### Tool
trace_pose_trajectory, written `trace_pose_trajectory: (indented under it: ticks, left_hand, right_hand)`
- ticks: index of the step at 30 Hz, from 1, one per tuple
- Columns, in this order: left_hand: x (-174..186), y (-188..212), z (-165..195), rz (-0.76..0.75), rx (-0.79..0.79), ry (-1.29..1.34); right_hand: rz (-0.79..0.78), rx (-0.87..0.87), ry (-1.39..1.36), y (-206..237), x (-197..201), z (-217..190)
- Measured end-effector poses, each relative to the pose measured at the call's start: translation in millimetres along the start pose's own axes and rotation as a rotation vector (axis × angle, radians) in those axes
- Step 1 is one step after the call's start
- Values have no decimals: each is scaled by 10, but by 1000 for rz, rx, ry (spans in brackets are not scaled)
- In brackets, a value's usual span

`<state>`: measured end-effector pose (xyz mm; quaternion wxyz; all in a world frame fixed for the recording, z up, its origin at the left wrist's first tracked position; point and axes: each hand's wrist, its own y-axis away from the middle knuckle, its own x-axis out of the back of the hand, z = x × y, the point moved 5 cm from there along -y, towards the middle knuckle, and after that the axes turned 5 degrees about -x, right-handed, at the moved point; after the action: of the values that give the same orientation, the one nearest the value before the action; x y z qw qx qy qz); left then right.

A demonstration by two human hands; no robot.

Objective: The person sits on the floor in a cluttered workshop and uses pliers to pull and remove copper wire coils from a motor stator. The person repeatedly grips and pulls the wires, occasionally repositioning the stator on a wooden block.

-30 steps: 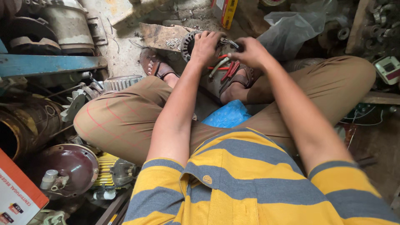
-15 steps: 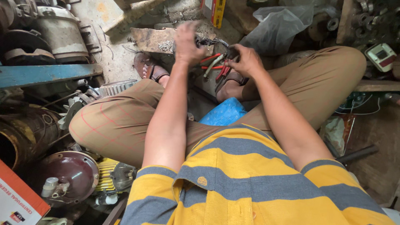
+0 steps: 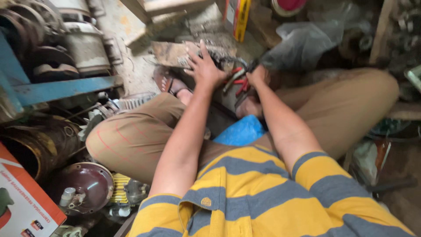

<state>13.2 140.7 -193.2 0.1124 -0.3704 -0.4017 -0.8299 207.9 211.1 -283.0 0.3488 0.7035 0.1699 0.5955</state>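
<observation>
A dark metal part point(image 3: 221, 59) sits on the floor between the person's feet. The left hand point(image 3: 204, 66) lies on it with fingers spread wide. The right hand point(image 3: 258, 75) is curled around red-handled pliers point(image 3: 239, 85) just beside it. A blue bag point(image 3: 241, 131) lies near.

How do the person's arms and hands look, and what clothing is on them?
Both arms are bare from above the elbow down. The left hand and right hand wear no gloves; no ring or watch is visible. Short sleeves belong to a shirt with broad yellow and grey stripes and a small round button.
</observation>
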Motion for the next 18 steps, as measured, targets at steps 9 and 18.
trace_pose_trajectory:
  ticks: [9, 18]
  left_hand:
    - [-313, -270, -59, 352, 14, 6]
    - [-502, -379, -300, 512, -130, -27]
  right_hand:
    - [105, -69, -23, -341, -45, -126]
    - [146, -38, -34, -532, -190, -112]
